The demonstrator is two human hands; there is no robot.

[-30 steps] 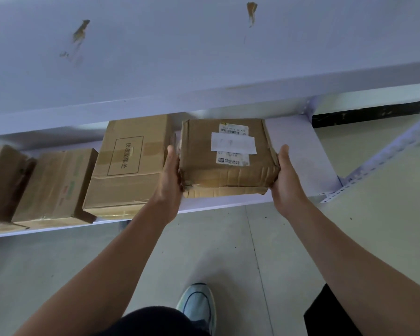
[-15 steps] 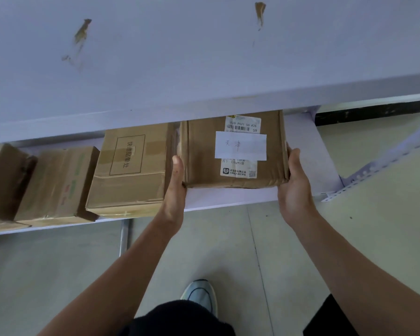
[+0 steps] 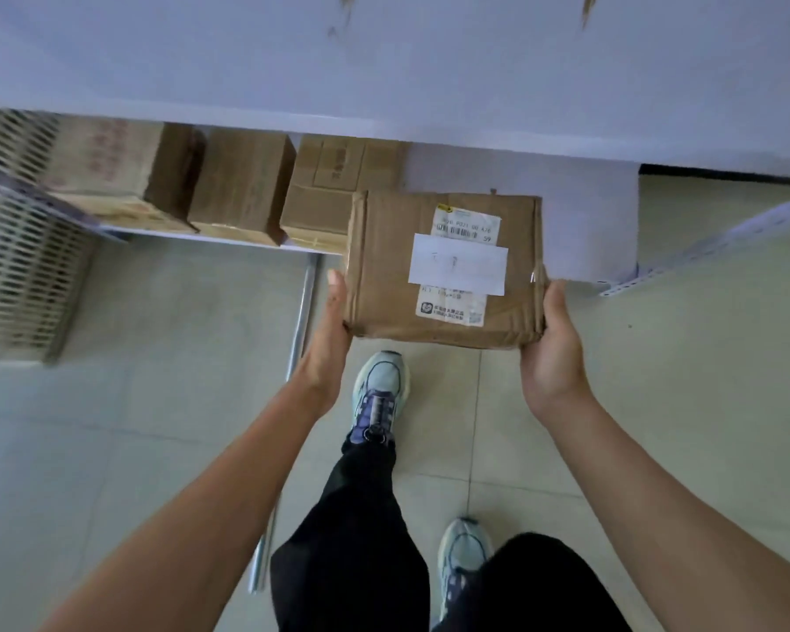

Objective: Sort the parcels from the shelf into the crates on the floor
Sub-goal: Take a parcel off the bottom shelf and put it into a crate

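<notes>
**Parcel clear of the shelf edge, carried in both hands**

The parcel [image 3: 443, 271] sits near the middle of the view, a little toward 12 o'clock. It is held level in the air, in front of the shelf [image 3: 580, 230] and above the floor [image 3: 657, 380]. The left hand [image 3: 331, 339] holds its side at 9 o'clock and the right hand [image 3: 553, 353] holds its side at 3 o'clock. Each grip is closed on the parcel with the thumb lying up along the side wall (the fingers are out of sight beneath, presumably bearing the load).

It is a flat brown carton with creased, taped corners and a white label [image 3: 458, 265] on top. The arms show no strain, so it is probably light to moderate in weight. The cardboard looks stiff enough to hold its shape, but the edges are soft and would dent under a hard squeeze. The tape may be slick, so bare cardboard at the two lower side edges, with support from below, seems the best place to hold it.

Three more parcels [image 3: 242, 189] stand in a row on the shelf at about 11 o'clock. A white latticed crate [image 3: 19, 275], blurred, shows at 9 o'clock and appears to stand on the floor. It looks like the nearest place to set the parcel down, though I cannot tell whether it is the right one for this parcel.
</notes>
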